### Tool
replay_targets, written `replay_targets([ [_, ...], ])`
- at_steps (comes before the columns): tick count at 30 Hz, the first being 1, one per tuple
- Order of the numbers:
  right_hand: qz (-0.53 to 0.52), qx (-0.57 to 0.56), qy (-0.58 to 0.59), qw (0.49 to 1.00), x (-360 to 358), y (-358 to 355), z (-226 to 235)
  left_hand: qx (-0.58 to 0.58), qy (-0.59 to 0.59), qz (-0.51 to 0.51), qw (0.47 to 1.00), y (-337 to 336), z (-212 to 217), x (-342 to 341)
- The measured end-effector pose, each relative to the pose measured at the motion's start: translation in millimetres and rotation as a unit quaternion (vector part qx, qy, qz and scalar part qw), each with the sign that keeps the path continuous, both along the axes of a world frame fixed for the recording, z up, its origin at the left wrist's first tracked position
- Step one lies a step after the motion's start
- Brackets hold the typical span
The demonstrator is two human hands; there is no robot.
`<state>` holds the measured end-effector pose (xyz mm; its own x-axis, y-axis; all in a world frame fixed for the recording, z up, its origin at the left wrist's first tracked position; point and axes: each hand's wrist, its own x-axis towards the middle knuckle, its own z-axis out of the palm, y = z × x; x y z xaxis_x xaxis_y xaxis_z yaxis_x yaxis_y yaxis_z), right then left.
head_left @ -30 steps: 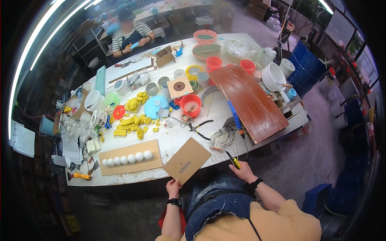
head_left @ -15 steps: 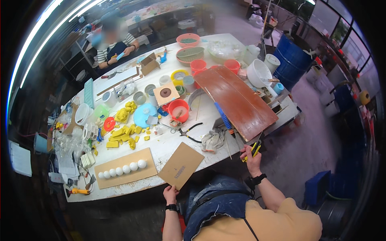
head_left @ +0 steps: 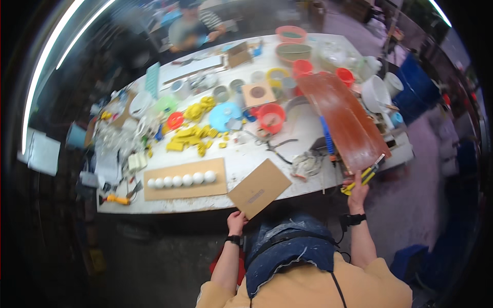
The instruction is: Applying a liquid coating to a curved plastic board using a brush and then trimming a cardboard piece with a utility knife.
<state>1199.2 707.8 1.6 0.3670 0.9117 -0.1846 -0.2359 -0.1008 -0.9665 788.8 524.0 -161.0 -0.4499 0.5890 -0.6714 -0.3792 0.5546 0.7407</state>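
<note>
The near corner of a brown cardboard sheet [head_left: 261, 186] is pinched in my left hand [head_left: 236, 222]. The sheet lies at a slant over the table's front edge, faint printing on its face. My right hand [head_left: 358, 192] is closed round a yellow-and-black hand tool [head_left: 367, 178] with a narrow dark end; blur hides its exact kind. That tool is close to the near end of a reddish-brown board [head_left: 344, 120]. Left of the sheet, several white balls [head_left: 188, 179] sit in a row on another cardboard piece [head_left: 185, 193].
Pliers [head_left: 279, 152] and a crumpled grey glove [head_left: 307, 164] lie beyond the sheet. Yellow clay lumps [head_left: 192, 136], a red bucket [head_left: 271, 118] and several tubs crowd the white table [head_left: 241, 169]. A blue drum [head_left: 417, 87] stands right. Across the table sits another person [head_left: 190, 31].
The view has swung, so the table sits further right and higher. The tool in my right hand points more to the right, now over the board's near end. My left hand still grips the cardboard.
</note>
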Motion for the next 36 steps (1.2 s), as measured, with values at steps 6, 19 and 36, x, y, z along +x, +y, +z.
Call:
replay_targets([
  [6, 0.007, -0.017, -0.024, 1.0, -4, 1, -3, 0.01, 0.055, 0.117, 0.992, 4, 16, -18],
  [19, 0.019, -0.02, -0.044, 0.999, 5, 1, -7, 0.156, -0.157, 0.216, 0.951, 53, 6, -105],
  [36, 0.031, -0.023, -0.048, 0.998, 14, 5, -19, 0.102, 0.093, -0.055, 0.989, 82, 12, -114],
])
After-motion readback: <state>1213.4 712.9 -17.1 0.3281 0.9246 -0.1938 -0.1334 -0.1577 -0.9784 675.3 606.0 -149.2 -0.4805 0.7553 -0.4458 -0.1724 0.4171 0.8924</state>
